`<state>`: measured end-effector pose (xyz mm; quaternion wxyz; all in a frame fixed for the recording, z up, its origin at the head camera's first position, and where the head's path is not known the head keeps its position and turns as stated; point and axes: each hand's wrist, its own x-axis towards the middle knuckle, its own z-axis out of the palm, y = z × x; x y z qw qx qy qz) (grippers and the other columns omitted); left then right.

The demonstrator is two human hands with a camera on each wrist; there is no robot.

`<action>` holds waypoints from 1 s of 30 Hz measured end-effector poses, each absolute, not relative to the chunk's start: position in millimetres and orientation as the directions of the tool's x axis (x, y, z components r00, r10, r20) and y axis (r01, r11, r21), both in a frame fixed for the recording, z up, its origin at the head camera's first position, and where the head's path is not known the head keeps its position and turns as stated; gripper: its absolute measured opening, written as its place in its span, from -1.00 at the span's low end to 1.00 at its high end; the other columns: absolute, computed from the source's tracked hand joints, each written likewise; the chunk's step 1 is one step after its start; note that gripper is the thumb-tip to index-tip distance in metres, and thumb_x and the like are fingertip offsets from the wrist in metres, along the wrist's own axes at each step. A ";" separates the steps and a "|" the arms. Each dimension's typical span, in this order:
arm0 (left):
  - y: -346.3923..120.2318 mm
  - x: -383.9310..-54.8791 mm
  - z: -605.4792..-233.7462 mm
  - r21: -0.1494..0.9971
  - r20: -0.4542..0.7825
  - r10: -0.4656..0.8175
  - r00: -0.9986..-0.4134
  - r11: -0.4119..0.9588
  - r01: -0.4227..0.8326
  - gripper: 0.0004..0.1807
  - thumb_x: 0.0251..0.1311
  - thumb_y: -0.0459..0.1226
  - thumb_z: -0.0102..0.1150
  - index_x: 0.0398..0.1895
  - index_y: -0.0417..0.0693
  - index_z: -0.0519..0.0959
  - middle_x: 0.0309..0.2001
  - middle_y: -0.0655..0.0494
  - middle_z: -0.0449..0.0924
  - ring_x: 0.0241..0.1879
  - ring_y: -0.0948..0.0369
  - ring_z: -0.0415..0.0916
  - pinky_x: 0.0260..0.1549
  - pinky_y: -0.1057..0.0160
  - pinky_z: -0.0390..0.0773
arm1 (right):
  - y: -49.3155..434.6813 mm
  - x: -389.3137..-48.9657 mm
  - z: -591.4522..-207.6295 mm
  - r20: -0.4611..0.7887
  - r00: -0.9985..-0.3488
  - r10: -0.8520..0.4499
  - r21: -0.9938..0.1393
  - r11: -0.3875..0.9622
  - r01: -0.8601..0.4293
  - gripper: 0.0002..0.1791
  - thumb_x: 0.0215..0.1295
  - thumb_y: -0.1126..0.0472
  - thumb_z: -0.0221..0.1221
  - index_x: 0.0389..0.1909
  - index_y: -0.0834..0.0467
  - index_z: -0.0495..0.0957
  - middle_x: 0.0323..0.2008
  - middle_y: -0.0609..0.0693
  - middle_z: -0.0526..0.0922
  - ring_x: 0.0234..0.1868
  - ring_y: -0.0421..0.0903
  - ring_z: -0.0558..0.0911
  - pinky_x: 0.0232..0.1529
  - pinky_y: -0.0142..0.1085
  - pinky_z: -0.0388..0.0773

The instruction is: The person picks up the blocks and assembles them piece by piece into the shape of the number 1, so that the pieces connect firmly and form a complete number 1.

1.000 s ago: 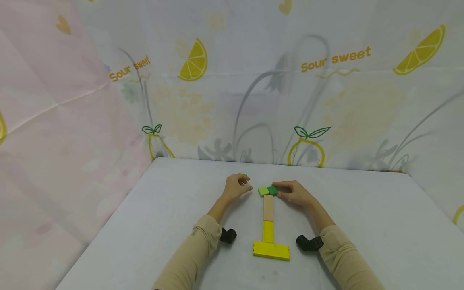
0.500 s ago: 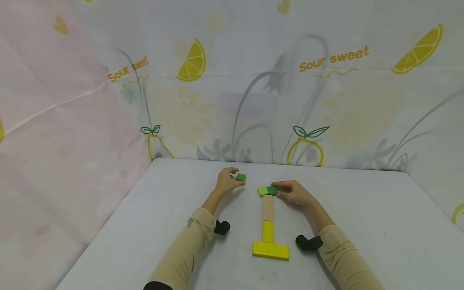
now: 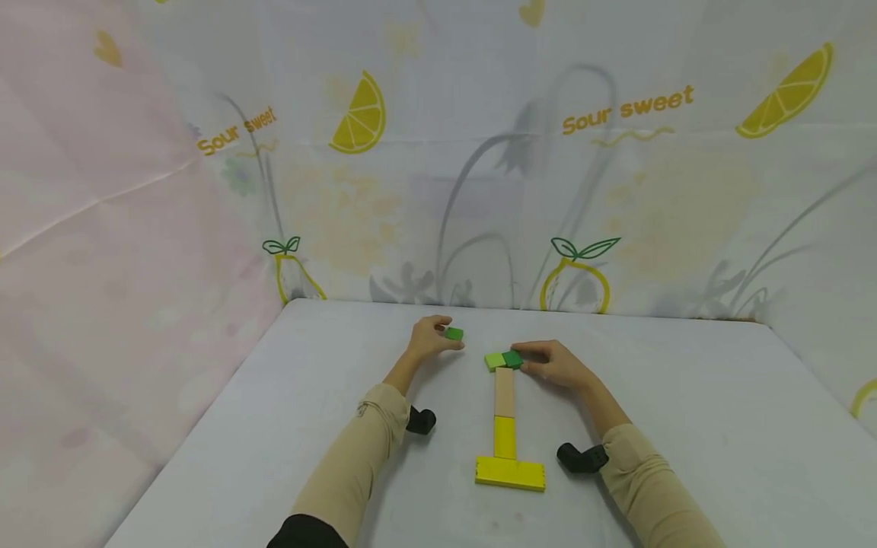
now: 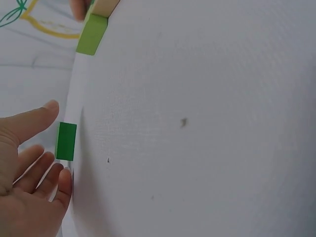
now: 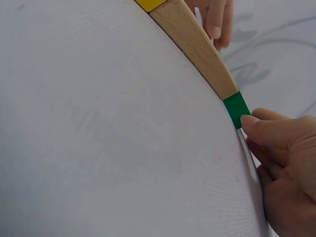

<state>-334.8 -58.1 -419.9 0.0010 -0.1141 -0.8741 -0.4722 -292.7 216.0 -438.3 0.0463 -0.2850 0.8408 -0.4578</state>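
In the head view my left hand is around a small green block at the back of the table. The left wrist view shows that green block in front of the hand, with a gap between it and the thumb. My right hand pinches a dark green block, its thumb on the near face in the right wrist view. A light green block touches the dark green one on its left. Both sit at the far end of a plain wooden block.
A yellow block continues the wooden one toward me, meeting a wider yellow block laid crosswise. All lie on a white-covered table. A printed cloth hangs behind the table.
My left hand has shifted left and away from me, and the green block it was hiding now shows between thumb and fingers. The right hand stays at the dark green block.
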 end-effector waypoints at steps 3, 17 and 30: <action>-58.3 -339.1 -421.2 0.828 0.096 0.198 -0.976 0.529 0.189 -0.40 -0.13 -0.35 0.44 0.06 -0.37 0.51 0.05 -0.20 0.54 0.07 -0.06 0.46 0.02 0.10 0.47 | 216.6 -293.8 -439.4 0.182 -0.836 -0.517 -0.796 0.422 -0.434 -0.56 0.23 0.37 0.17 0.13 0.43 0.43 0.14 0.32 0.46 0.25 0.25 0.34 0.26 0.11 0.17; -66.7 -377.6 -459.1 0.860 0.133 0.322 -0.937 0.433 0.271 -0.38 -0.20 -0.25 0.52 0.04 -0.25 0.57 0.03 -0.06 0.58 -0.02 0.07 0.54 -0.02 0.22 0.49 | 217.2 -295.0 -441.4 0.190 -0.835 -0.517 -0.781 0.435 -0.448 -0.57 0.23 0.39 0.15 0.13 0.43 0.43 0.14 0.33 0.47 0.24 0.27 0.34 0.25 0.12 0.18; -62.9 -344.9 -439.2 0.852 0.161 0.209 -0.964 0.464 0.243 -0.52 -0.10 -0.47 0.37 -0.01 -0.37 0.56 -0.05 -0.22 0.60 -0.12 -0.04 0.54 -0.10 0.16 0.53 | 216.9 -294.5 -442.0 0.183 -0.836 -0.518 -0.788 0.431 -0.440 -0.57 0.24 0.36 0.16 0.13 0.42 0.43 0.14 0.32 0.46 0.25 0.24 0.34 0.25 0.10 0.17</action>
